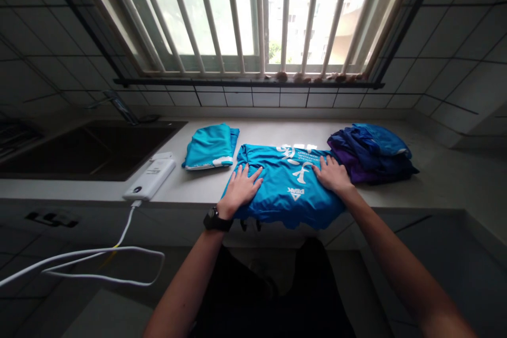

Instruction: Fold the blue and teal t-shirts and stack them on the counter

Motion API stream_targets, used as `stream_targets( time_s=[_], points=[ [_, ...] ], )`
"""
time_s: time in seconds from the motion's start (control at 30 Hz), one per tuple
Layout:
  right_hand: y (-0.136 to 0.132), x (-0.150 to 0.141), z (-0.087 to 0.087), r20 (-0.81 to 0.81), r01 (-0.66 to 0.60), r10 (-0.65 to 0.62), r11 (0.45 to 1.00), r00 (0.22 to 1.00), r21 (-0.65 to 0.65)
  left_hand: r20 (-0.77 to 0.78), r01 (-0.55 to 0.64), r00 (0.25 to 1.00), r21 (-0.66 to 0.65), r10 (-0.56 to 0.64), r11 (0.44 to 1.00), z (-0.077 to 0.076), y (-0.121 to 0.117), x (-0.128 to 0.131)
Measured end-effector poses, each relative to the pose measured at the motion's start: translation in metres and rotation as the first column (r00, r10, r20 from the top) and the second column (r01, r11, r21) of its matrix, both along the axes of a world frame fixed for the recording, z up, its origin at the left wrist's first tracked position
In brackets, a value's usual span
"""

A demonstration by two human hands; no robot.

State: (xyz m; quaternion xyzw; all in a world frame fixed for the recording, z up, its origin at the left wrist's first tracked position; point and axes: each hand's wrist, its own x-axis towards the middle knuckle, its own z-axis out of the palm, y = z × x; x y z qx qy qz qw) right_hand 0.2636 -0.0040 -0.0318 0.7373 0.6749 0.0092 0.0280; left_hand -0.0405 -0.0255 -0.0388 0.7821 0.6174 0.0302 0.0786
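- Left hand [241, 188] and right hand [333, 174] flat on the blue shirt [275, 185], fingers released!
- Even, outward pressure suits these creases; mind that overhanging near edge!

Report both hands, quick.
Left hand: open, flat on the blue, white-printed, roughly rectangular fabric shirt.
Right hand: open, flat on the same shirt.

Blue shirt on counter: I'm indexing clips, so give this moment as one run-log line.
left hand: on blue shirt | right hand: same shirt | shirt: overhangs counter front | folded teal cloth: left | clothes pile: right
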Motion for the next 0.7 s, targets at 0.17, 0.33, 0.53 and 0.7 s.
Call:
stream_targets(
  time_s=[0.17,0.33,0.53,0.7],
  points=[
    [-0.037,-0.01,0.004,0.066,0.062,-0.065,0.997,0.996,0.041,0.005,0.174,0.985,-0.019,-0.174,0.984,0.0,0.033,-0.003],
    [-0.062,-0.016,0.031,0.045,0.059,-0.057,0.997,0.997,-0.047,0.011,0.354,0.935,-0.048,-0.354,0.934,0.0,0.077,0.006],
    [-0.064,-0.016,0.059,0.128,0.013,0.005,0.991,0.992,-0.136,-0.063,0.332,0.943,0.124,-0.326,0.935,0.027,0.109,0.029],
    [-0.059,-0.001,0.068,0.072,0.018,-0.007,0.987,0.997,-0.16,0.001,-0.106,0.994,0.142,0.107,0.984,0.045,0.071,0.04]
  ],
)
